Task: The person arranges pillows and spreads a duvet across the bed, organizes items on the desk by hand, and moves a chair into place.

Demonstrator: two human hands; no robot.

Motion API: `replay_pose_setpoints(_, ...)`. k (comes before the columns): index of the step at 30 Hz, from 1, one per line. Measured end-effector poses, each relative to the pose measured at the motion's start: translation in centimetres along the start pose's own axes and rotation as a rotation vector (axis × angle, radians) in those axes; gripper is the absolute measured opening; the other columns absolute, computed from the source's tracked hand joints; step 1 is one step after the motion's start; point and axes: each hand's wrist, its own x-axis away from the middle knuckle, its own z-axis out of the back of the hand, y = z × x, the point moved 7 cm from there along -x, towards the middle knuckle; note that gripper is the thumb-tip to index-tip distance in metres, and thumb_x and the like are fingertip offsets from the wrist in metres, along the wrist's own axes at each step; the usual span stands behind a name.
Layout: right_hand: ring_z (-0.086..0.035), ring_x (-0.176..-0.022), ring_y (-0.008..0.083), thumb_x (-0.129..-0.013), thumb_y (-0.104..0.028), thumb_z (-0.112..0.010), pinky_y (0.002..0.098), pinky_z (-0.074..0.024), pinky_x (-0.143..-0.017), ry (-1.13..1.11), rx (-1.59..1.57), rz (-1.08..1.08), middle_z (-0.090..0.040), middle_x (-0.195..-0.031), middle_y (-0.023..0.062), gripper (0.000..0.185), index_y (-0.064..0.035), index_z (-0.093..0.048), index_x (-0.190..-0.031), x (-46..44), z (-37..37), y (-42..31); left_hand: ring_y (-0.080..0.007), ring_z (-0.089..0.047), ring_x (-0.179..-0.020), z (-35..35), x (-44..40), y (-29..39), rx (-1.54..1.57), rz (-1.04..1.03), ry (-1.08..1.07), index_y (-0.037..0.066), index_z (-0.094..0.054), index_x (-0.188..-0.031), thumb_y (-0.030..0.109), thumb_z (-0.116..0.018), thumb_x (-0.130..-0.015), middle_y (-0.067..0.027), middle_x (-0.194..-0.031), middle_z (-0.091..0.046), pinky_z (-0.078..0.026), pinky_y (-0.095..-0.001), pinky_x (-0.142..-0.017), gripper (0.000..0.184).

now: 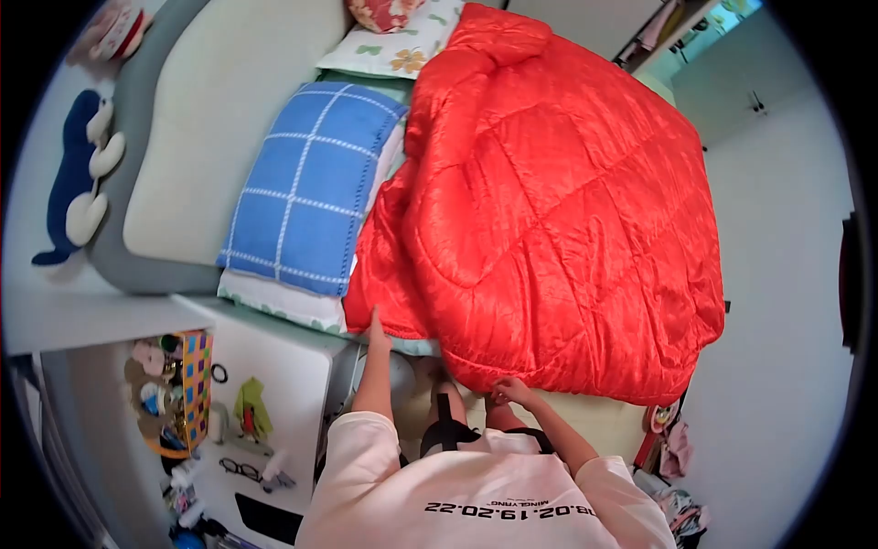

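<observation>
The big red quilt lies on the bed, at 1 o'clock from your hands. Its long way seems to run from 11 to 5, but it is bunched up, so that is hard to tell. Your right hand is at the quilt's near edge, a bit closer to its middle. Its fingers are bent; you cannot tell if they pinch the cloth. Your left hand is at the quilt's corner, and its fingers are too small to tell if they are spread or squeezed. The blue pillow is at 11 o'clock, with the headboard past it. A white desk is at 9. The wall is at 2.
</observation>
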Motion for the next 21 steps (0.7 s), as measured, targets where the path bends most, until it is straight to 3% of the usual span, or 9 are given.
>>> replay_pose_setpoints(3, -0.055, -0.075, 0.0236, -0.069, -0.027, -0.057, 0.0326, -0.045, -0.065, -0.093, -0.136, -0.064, -0.056, -0.084, 0.0132, 0.046, -0.0013, -0.045, -0.104, 0.6, -0.1, 1.7, -0.0214, -0.054, -0.081, -5.8, 2.5, 2.9, 0.201, -0.075, -0.295, -0.002, -0.048, -0.095, 0.012, -0.064, -0.059, -0.0096, -0.092, -0.054, -0.045, -0.032, -0.072, 0.042)
replay_pose_setpoints(5, -0.043, -0.1, 0.0322, -0.059, -0.04, -0.066, 0.04, -0.0375, -0.08, 0.477, 0.524, 0.147, -0.04, -0.111, 0.0217, 0.082, -0.0052, -0.026, -0.121, 1.1, 3.0, -2.4, -0.0176, -0.052, -0.076, -8.9, 8.0, 6.1, -0.023, -0.295, -0.371, -0.001, -0.049, -0.09, 0.004, -0.061, -0.057, -0.0056, -0.086, -0.053, -0.042, -0.0264, -0.071, 0.036)
replay_pose_setpoints(7, -0.029, -0.112, 0.0373, -0.047, -0.043, -0.072, 0.0474, -0.0285, -0.087, 0.37, 0.744, 0.036, -0.016, -0.126, 0.0229, 0.109, -0.0098, -0.005, -0.127, 1.8, 2.3, -8.0, -0.0186, -0.051, -0.079, -10.8, 17.7, 12.3, -0.026, -0.589, -0.487, 0.002, -0.047, -0.095, 0.002, -0.058, -0.057, -0.0075, -0.09, -0.051, -0.044, -0.0308, -0.07, 0.039)
replay_pose_setpoints(10, -0.029, -0.112, 0.0381, -0.047, -0.04, -0.073, 0.049, -0.0306, -0.084, 0.393, 0.869, 0.312, -0.013, -0.128, 0.0229, 0.109, -0.0102, -0.005, -0.128, 0.9, -1.0, -13.5, -0.0195, -0.052, -0.076, -5.6, 27.2, 25.1, 0.082, -0.622, -0.297, 0.006, -0.044, -0.099, 0.003, -0.054, -0.059, -0.0071, -0.087, -0.048, -0.046, -0.0329, -0.067, 0.04)
replay_pose_setpoints(12, -0.031, -0.11, 0.039, -0.049, -0.034, -0.074, 0.0489, -0.032, -0.083, 0.314, 0.724, 0.56, -0.009, -0.129, 0.0222, 0.109, -0.0107, -0.003, -0.128, -1.2, -5.3, -16.7, -0.0202, -0.054, -0.074, -1.1, 34.2, 34.4, 0.034, -0.893, -0.058, 0.001, -0.049, -0.093, 0.003, -0.051, -0.057, -0.01, -0.087, -0.052, -0.048, -0.0306, -0.062, 0.037)
replay_pose_setpoints(13, -0.036, -0.106, 0.0377, -0.051, -0.028, -0.073, 0.0461, -0.0348, -0.082, 0.218, 0.735, 0.544, -0.016, -0.128, 0.0228, 0.106, -0.0099, -0.002, -0.128, -2.2, -7.6, -18.9, -0.0204, -0.053, -0.078, 2.1, 35.2, 37.2, 0.162, -0.894, -0.095, 0.0, -0.049, -0.093, 0.004, -0.053, -0.056, -0.0105, -0.089, -0.052, -0.047, -0.031, -0.067, 0.037)
replay_pose_setpoints(15, -0.048, -0.092, 0.035, -0.059, -0.02, -0.067, 0.0397, -0.0401, -0.073, 0.099, 0.549, 0.849, -0.035, -0.116, 0.0248, 0.096, -0.0112, 0.001, -0.128, -4.5, -12.0, -23.1, -0.0218, -0.052, -0.084, 7.9, 39.6, 43.7, -0.087, -1.235, 0.193, -0.003, -0.046, -0.102, 0.001, -0.055, -0.057, -0.011, -0.098, -0.051, -0.045, -0.0316, -0.072, 0.046)
replay_pose_setpoints(18, -0.054, -0.068, 0.0365, -0.066, -0.018, -0.058, 0.0395, -0.0427, -0.056, -0.115, 0.526, 0.787, -0.048, -0.097, 0.0277, 0.087, -0.0141, 0.004, -0.128, -6.6, -18.8, -29.5, -0.0221, -0.051, -0.087, 11.6, 44.7, 46.2, 0.025, -1.417, 0.057, -0.001, -0.044, -0.105, 0.0, -0.054, -0.061, -0.0109, -0.102, -0.049, -0.043, -0.0316, -0.075, 0.045)
replay_pose_setpoints(21, -0.053, -0.083, 0.034, -0.072, -0.025, -0.05, 0.0391, -0.0429, -0.07, -0.154, 0.431, 0.74, -0.049, -0.098, 0.0265, 0.078, -0.0159, 0.004, -0.128, -4.5, -24.5, -32.5, -0.0221, -0.05, -0.09, 10.6, 47.7, 43.8, -0.162, -1.572, 0.047, -0.001, -0.043, -0.107, -0.001, -0.055, -0.066, -0.0114, -0.103, -0.049, -0.041, -0.0321, -0.08, 0.042)
